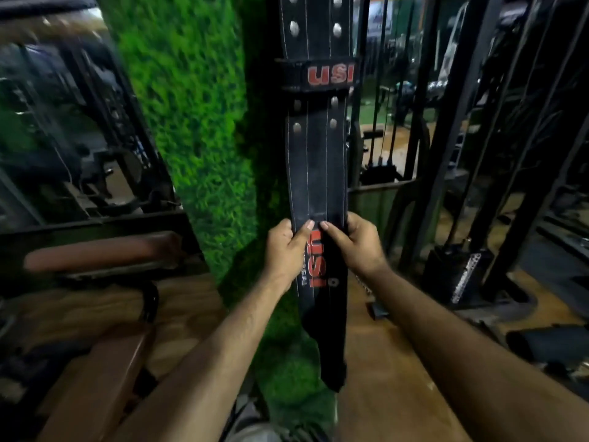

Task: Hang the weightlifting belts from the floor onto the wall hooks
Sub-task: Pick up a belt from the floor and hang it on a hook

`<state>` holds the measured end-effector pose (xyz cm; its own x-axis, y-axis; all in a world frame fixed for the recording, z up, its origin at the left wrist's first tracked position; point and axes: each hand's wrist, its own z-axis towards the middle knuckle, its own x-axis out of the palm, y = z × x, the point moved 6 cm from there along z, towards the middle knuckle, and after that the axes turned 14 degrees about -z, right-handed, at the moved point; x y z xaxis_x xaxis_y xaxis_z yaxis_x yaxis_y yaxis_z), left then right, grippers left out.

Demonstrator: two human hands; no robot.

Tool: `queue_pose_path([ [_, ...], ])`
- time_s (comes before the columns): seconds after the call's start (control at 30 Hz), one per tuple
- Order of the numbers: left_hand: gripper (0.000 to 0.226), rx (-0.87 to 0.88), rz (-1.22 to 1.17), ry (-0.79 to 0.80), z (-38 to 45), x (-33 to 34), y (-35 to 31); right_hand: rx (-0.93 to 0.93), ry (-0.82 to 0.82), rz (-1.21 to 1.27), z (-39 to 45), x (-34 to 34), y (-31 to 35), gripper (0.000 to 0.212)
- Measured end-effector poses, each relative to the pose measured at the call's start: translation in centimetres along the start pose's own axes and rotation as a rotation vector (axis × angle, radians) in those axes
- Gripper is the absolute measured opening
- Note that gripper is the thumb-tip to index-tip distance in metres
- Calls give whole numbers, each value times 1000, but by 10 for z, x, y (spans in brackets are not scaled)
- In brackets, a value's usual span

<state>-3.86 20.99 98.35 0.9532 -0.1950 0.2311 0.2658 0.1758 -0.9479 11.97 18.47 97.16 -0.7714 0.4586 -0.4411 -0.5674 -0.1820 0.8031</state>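
A black leather weightlifting belt (pixel 315 167) with red lettering and metal rivets hangs straight down in front of a green artificial-grass pillar (pixel 191 116). Its top runs out of the frame, so the hook is hidden. My left hand (pixel 285 250) grips the belt's left edge at its lower part, thumb across the front. My right hand (pixel 353 245) grips the right edge at the same height, thumb on the front. The belt's tapered tail (pixel 331 355) dangles below both hands.
A brown padded bench (pixel 102 250) stands at the left, with a second brown pad (pixel 95 387) near my left forearm. Black gym machine frames (pixel 459 129) and a weight stack (pixel 459 275) fill the right. The wooden floor (pixel 389 378) lies below, with dark items (pixel 548 342) at the right.
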Motion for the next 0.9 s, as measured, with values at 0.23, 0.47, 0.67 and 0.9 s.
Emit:
queue_pose_path([
  [0.23,7,-137,191,33,-31,-41,119,112,208,-238,-54,55,-98,55],
  [0.47,69,-281,417,12,-44,-91,252,264,395,-380,-115,124,-193,40],
  [0.67,58,-355,506,60,-54,-94,317,387,397,-491,-142,159,-263,62],
  [0.9,52,-411,544,122,-64,-112,384,423,518,-506,-159,189,-324,56],
])
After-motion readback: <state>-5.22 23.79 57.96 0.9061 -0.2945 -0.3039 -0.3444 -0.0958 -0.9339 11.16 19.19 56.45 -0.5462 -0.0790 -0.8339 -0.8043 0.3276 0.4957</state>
